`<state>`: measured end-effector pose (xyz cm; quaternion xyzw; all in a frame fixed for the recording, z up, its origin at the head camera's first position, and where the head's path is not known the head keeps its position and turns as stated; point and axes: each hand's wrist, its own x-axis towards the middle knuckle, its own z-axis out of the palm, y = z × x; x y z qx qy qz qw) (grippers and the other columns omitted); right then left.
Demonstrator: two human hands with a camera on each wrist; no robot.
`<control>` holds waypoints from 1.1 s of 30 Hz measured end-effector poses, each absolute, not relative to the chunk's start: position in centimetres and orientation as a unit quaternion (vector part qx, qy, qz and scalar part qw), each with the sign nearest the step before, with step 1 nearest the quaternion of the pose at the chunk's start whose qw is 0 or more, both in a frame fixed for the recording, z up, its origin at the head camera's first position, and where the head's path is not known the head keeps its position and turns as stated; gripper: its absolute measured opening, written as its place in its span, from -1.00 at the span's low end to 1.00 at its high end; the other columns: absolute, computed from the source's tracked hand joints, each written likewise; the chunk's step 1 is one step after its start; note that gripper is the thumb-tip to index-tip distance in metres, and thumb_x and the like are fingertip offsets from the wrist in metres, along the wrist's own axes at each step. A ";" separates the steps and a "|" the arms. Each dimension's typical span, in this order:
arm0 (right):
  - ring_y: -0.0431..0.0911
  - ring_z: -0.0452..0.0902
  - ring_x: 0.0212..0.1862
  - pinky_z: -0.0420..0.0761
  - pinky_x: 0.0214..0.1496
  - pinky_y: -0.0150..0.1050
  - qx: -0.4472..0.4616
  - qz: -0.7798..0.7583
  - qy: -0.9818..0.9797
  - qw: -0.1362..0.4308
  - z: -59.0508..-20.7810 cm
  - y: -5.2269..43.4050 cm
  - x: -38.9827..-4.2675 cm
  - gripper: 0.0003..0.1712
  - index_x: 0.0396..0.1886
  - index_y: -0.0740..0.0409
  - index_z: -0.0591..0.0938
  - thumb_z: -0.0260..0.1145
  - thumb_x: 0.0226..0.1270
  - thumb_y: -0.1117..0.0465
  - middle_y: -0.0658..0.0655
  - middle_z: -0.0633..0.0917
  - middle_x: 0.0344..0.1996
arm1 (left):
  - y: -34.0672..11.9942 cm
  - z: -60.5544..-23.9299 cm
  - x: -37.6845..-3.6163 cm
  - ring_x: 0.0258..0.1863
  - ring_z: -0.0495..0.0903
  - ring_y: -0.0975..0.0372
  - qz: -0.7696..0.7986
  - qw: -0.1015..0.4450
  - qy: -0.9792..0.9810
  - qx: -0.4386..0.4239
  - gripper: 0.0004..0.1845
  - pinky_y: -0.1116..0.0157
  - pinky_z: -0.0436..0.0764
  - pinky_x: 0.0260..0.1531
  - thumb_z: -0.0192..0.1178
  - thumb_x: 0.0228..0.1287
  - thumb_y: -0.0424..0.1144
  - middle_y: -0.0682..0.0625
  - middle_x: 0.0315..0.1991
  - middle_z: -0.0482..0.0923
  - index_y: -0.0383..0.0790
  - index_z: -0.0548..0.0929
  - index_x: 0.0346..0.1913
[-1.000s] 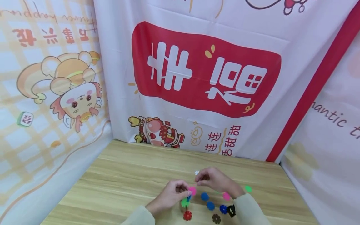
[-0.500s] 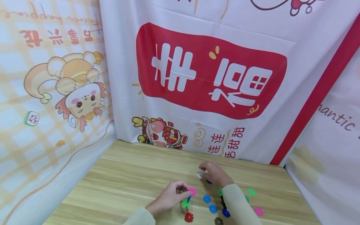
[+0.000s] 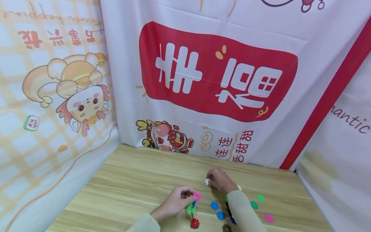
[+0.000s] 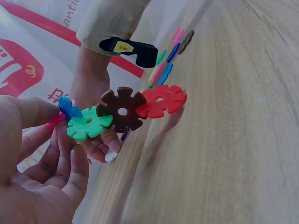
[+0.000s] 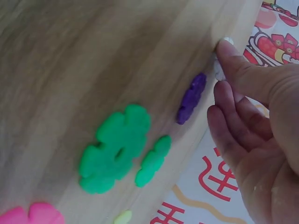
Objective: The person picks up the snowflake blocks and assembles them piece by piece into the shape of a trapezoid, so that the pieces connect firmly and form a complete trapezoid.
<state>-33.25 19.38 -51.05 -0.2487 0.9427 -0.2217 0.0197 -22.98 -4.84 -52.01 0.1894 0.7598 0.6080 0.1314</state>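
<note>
In the head view my left hand (image 3: 179, 199) pinches the upper end of a chain of interlocking flower-shaped discs. The left wrist view shows a blue disc (image 4: 70, 108) by the fingertips, then a green disc (image 4: 88, 123), a brown disc (image 4: 122, 110) and a red disc (image 4: 161, 101) at the free end. A pink disc (image 3: 197, 196) is partly covered by the fingers. Farther back, my right hand (image 3: 221, 180) pinches a white disc (image 3: 207, 181) between thumb and fingers, low over the wooden table. A purple disc (image 5: 191, 99) lies beside those fingers.
More loose discs lie right of the chain: two blue discs (image 3: 217, 210), a brown disc (image 3: 227, 228), a pink disc (image 3: 269, 218) and green discs (image 3: 254, 205). The right sleeve (image 3: 243, 209) covers some. Printed cloth (image 3: 179, 129) hangs along the table's (image 3: 139, 180) back edge.
My right hand has reached away to the white disc and now pinches it, with the disc shifting slightly right. My left hand keeps holding the chain in nearly the same place.
</note>
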 end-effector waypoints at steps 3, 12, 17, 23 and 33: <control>-0.25 0.52 -0.37 0.59 -0.34 -0.40 -0.249 -0.236 0.939 0.033 -50.5 19.4 -33.0 -0.87 -0.38 0.07 0.70 0.50 0.07 0.29 -0.02 0.69 -0.40 | -4.8 -52.0 -23.0 -0.29 0.59 0.25 0.609 0.122 0.759 0.196 -0.79 0.43 0.62 -0.34 0.25 0.27 -0.01 0.05 -0.20 0.65 0.03 0.66 -0.10; -0.28 0.49 -0.48 0.57 -0.45 -0.41 -0.266 -0.256 0.927 0.063 -48.2 20.1 -31.1 -0.88 -0.47 -0.01 0.64 0.37 0.27 0.17 -0.07 0.67 -0.50 | -4.6 -52.4 -23.2 -0.31 0.62 0.22 0.611 0.101 0.756 0.213 -0.83 0.42 0.64 -0.36 0.25 0.28 -0.04 0.05 -0.22 0.69 0.02 0.69 -0.15; -0.31 0.48 -0.49 0.58 -0.46 -0.41 -0.289 -0.271 0.916 0.056 -47.3 21.0 -29.7 -0.89 -0.45 -0.02 0.64 0.37 0.28 0.14 -0.08 0.67 -0.50 | -4.4 -52.4 -23.0 -0.33 0.62 0.24 0.609 0.102 0.756 0.217 -0.84 0.42 0.63 -0.38 0.25 0.29 -0.07 0.03 -0.22 0.69 -0.01 0.69 -0.16; -0.29 0.52 -0.43 0.63 -0.39 -0.39 -0.291 -0.304 0.906 0.046 -46.6 21.8 -28.2 -0.92 -0.41 -0.11 0.63 0.37 0.26 0.09 -0.16 0.66 -0.46 | -4.2 -52.4 -23.0 -0.34 0.60 0.28 0.600 0.097 0.762 0.224 -0.86 0.45 0.62 -0.38 0.23 0.31 -0.09 0.05 -0.22 0.70 -0.02 0.69 -0.18; -0.27 0.62 -0.30 0.70 -0.17 -0.32 -0.307 -0.415 0.856 -0.029 -48.0 21.6 -24.9 -0.94 -0.36 -0.06 0.65 0.38 0.23 0.11 -0.10 0.69 -0.36 | -3.8 -52.2 -23.0 -0.40 0.58 0.33 0.602 0.091 0.761 0.226 -0.86 0.46 0.60 -0.42 0.25 0.28 -0.08 0.03 -0.30 0.67 -0.03 0.69 -0.20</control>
